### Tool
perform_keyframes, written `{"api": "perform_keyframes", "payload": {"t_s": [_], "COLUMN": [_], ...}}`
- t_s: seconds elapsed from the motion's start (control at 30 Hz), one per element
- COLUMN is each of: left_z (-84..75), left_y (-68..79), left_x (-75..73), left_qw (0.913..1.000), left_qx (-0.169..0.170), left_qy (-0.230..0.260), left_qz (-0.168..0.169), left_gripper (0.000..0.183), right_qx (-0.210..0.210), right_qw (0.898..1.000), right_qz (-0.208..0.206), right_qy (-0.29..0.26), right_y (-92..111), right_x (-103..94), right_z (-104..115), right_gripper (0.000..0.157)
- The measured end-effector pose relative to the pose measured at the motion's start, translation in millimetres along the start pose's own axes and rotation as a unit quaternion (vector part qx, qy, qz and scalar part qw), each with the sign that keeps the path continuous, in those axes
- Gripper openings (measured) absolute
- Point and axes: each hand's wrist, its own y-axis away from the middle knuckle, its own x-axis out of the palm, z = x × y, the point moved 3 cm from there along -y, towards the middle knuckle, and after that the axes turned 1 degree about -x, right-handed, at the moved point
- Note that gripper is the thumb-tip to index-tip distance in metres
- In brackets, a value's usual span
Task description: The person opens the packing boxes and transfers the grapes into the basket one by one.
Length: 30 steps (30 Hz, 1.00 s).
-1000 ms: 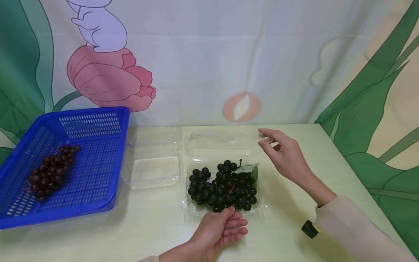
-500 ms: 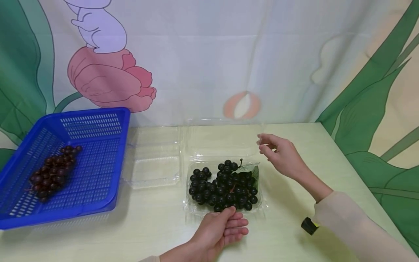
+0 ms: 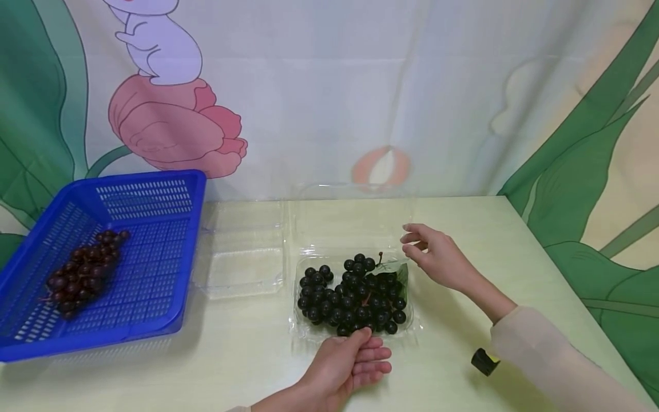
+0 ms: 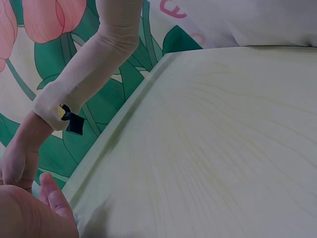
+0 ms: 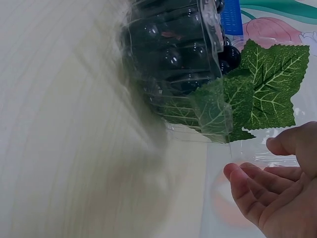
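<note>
A bunch of black grapes [image 3: 355,297] with green leaves [image 5: 275,82] fills the base of a clear plastic clamshell box [image 3: 301,332] in the head view. Its clear lid [image 3: 350,220] is hinged at the back and leans up, away from me. At the box's front edge rests my left hand [image 3: 342,366], thumb against the rim by the grapes, other fingers extended. My right hand [image 3: 437,254] hovers by the box's back right corner, fingers loosely bent and thumb apart. The right wrist view shows its fingertips near the transparent lid; whether they touch it is unclear.
A blue plastic basket [image 3: 180,286] holding a bunch of dark red grapes [image 3: 84,274] stands at left. Between basket and box lies a second open clear clamshell [image 3: 244,269]. A printed curtain [image 3: 319,114] hangs behind the table [image 3: 231,355].
A second ago my right hand held the lid's right corner, with the lid tilted lower. The lid has swung back and up, and the hand has moved slightly down. My left hand stays put.
</note>
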Motion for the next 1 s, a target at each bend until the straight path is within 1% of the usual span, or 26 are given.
{"api": "perform_keyframes", "payload": {"t_s": [0.2, 0.47, 0.73, 0.87, 1.0], "left_z": [0.1, 0.5, 0.4, 0.9, 1.0], "left_y": [0.3, 1.2, 0.5, 0.8, 1.1], "left_x": [0.8, 1.5, 1.3, 0.7, 0.2], "left_qw": [1.0000, 1.0000, 1.0000, 1.0000, 1.0000], "left_qx": [0.003, 0.008, 0.005, 0.005, 0.003], "left_qy": [-0.001, 0.001, 0.002, 0.004, 0.003], "left_qz": [0.002, 0.005, 0.001, 0.001, 0.001], "left_gripper": [0.038, 0.038, 0.038, 0.038, 0.038], "right_qx": [0.017, 0.027, 0.048, 0.065, 0.092], "right_qw": [1.000, 0.999, 0.998, 0.996, 0.993], "right_qz": [0.012, 0.028, 0.043, 0.040, 0.042], "right_qy": [0.008, -0.010, -0.029, -0.038, -0.053], "right_y": [2.9, 11.0, 17.0, 19.0, 22.6], "right_x": [2.1, 6.4, 12.7, 14.8, 15.8], "right_z": [-2.3, -7.2, -8.7, -6.9, -5.8], "right_gripper": [0.047, 0.036, 0.034, 0.036, 0.036]}}
